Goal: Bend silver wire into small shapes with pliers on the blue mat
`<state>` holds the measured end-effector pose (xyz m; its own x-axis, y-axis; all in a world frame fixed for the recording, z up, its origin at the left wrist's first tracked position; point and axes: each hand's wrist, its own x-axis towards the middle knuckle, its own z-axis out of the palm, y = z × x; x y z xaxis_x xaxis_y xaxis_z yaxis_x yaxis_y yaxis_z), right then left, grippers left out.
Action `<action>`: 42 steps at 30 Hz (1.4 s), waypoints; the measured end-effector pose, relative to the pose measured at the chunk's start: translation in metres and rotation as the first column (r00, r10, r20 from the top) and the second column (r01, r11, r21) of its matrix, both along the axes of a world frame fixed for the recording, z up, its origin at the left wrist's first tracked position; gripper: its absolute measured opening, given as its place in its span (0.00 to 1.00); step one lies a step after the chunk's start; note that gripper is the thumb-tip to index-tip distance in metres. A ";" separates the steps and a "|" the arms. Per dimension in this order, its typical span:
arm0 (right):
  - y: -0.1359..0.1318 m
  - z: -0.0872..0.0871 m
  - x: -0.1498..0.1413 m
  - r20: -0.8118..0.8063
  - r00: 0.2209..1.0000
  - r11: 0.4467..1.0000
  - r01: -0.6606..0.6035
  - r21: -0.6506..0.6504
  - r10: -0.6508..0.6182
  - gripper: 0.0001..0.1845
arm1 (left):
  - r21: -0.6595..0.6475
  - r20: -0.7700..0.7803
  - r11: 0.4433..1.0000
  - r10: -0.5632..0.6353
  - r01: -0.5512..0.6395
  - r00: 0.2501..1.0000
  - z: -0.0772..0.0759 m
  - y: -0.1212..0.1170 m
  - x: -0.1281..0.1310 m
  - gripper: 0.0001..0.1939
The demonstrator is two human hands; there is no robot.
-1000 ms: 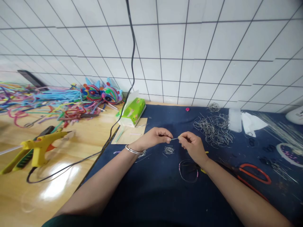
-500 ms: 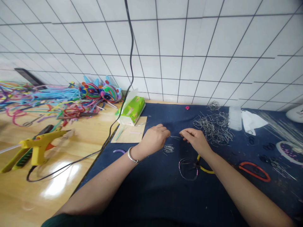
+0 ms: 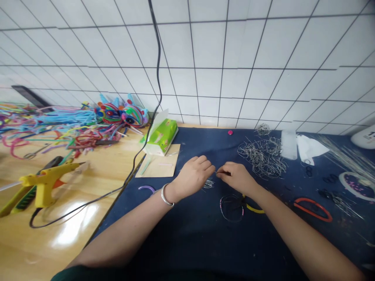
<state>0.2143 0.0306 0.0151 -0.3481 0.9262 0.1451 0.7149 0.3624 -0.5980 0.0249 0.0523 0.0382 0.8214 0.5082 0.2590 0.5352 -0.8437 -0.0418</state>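
My left hand (image 3: 193, 175), a silver bangle (image 3: 166, 195) at its wrist, is closed with the knuckles up. Facing it, my right hand (image 3: 236, 176) pinches with thumb and forefinger. The fingertips of both hands nearly meet on a thin metal wire (image 3: 216, 171), most of which the fingers hide. Just below them, a small heap of short wire pieces (image 3: 209, 183) lies on the dark blue cloth (image 3: 187, 234), partly covered by my left hand. A wire loop with pink beads (image 3: 220, 206) lies under my right wrist, beside yellow-handled pliers (image 3: 255, 210).
Tangled wire (image 3: 263, 158) and red-handled scissors (image 3: 313, 208) lie to the right, near a white bowl of beads (image 3: 342, 180). At left are a tissue pack (image 3: 164, 136), a yellow glue gun (image 3: 45, 187) with its black cord (image 3: 129, 181), and colourful pipe cleaners (image 3: 67, 121).
My left hand has turned knuckles up. The hands drew slightly apart, wire ends showing from the left, then came back together at the fingertips. The view has shifted slightly.
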 end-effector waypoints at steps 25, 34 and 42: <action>-0.012 -0.004 -0.014 0.291 0.957 0.978 -0.074 0.193 0.015 0.08 | -0.319 0.140 0.947 0.087 -0.038 0.986 -0.007 0.003 0.000 0.09; -0.006 -0.002 -0.008 0.019 1.000 1.000 0.015 -0.007 -0.015 0.04 | -0.131 0.086 0.991 0.008 0.003 0.996 -0.005 -0.003 0.006 0.09; -0.009 -0.001 -0.010 -0.139 0.981 0.986 0.147 0.073 -0.136 0.06 | -0.203 0.301 0.977 0.125 -0.064 0.945 -0.018 -0.001 0.005 0.11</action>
<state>0.2045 0.0220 0.0136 -0.1868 0.9475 0.2595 0.6785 0.3155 -0.6634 0.0300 0.0516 0.0200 0.6612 0.6439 0.3850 0.5738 -0.7646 0.2935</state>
